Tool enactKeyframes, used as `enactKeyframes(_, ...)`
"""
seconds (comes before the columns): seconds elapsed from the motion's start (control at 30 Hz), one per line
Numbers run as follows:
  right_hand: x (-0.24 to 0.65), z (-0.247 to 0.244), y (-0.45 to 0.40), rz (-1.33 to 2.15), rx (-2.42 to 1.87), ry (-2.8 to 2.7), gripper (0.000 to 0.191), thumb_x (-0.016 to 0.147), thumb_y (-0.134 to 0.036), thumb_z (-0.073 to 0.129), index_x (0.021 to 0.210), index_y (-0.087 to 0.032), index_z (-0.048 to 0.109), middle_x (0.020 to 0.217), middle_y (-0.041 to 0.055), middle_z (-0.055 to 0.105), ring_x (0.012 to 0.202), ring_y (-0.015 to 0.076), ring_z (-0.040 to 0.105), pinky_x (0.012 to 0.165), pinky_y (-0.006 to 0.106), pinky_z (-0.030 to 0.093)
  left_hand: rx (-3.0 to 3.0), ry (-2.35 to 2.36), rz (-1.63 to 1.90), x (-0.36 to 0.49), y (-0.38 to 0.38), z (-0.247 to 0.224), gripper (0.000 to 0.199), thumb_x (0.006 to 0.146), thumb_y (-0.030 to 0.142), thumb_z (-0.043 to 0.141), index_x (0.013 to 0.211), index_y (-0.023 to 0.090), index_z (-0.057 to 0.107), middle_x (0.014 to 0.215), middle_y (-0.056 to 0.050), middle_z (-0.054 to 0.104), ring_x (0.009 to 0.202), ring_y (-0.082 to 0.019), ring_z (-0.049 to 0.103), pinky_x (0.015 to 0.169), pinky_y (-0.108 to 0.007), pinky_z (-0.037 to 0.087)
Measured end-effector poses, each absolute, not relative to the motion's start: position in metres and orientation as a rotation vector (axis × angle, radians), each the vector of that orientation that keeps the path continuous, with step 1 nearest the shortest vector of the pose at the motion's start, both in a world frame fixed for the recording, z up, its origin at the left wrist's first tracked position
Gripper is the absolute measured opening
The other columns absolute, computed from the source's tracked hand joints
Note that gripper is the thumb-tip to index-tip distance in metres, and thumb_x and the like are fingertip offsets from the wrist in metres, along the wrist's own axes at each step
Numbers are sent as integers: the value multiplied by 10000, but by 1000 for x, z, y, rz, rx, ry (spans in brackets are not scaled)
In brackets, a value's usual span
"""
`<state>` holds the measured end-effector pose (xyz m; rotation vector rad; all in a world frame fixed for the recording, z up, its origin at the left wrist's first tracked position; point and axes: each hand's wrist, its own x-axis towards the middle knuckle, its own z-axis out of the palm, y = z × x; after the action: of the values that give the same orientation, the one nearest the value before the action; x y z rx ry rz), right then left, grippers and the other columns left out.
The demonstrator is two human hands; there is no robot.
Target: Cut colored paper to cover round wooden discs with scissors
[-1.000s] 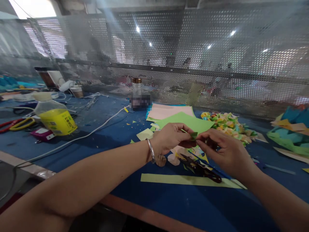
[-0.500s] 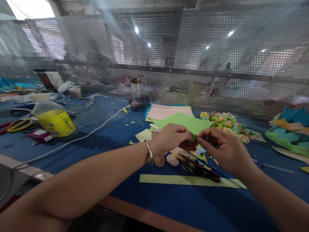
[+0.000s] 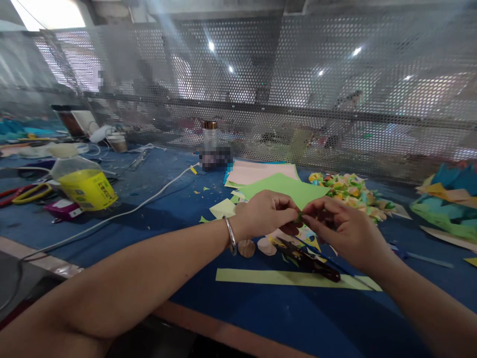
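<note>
Between both hands is a small piece of green paper [image 3: 299, 217], mostly covered by fingertips. My left hand [image 3: 269, 214], with a silver bangle [image 3: 230, 235] at its wrist, is closed in a pinch on it. From the other side my right hand [image 3: 340, 224] pinches the same piece between thumb and forefinger. Under the hands lie paper scraps and cut paper discs [image 3: 267, 245]. A dark-handled tool [image 3: 316, 263] rests across a long pale green paper strip [image 3: 257, 275]. Behind the hands are a green sheet [image 3: 285, 188] and a pink sheet [image 3: 261, 174].
A pile of small paper flowers [image 3: 352, 191] sits right of the sheets. Layered coloured paper [image 3: 447, 199] stands at the far right. To the left are a yellow-labelled bottle [image 3: 87, 189], scissors [image 3: 32, 194] and a white cable [image 3: 149, 195]. A perforated metal screen [image 3: 261, 74] runs along the back.
The fingertips have come closer together, and less of the green paper shows between them. The things on the table stay where they were.
</note>
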<state>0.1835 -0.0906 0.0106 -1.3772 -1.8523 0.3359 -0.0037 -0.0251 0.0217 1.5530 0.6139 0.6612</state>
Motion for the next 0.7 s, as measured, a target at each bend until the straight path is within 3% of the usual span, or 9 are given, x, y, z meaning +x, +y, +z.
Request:
enactKeyframes(0.17, 187, 12, -89, 381, -1367, -1879, 247, 928, -455, 606, 908, -211, 634, 699, 3, 624, 525, 133, 564, 468, 240, 454, 1520, 663, 649, -2, -29, 24, 171, 834, 44, 557, 721, 136, 647, 608, -1, 677, 555, -100, 680, 579, -217, 567)
enactKeyframes(0.43, 182, 14, -92, 393, -1353, -1826, 230, 913, -430, 613, 860, -206, 622, 648, 1, 595, 511, 129, 537, 442, 232, 436, 1472, 646, 553, -6, -30, 29, 201, 881, 182, 595, 703, 128, 671, 690, -44, 714, 589, -107, 686, 669, -254, 579)
enactKeyframes(0.7, 181, 14, -92, 409, -1367, -1802, 252, 894, -441, 626, 823, -199, 631, 654, 6, 595, 501, 127, 525, 440, 238, 435, 2144, 671, 648, -15, -25, 25, 140, 853, 222, 598, 751, 171, 678, 676, -10, 714, 667, -129, 674, 594, -187, 469)
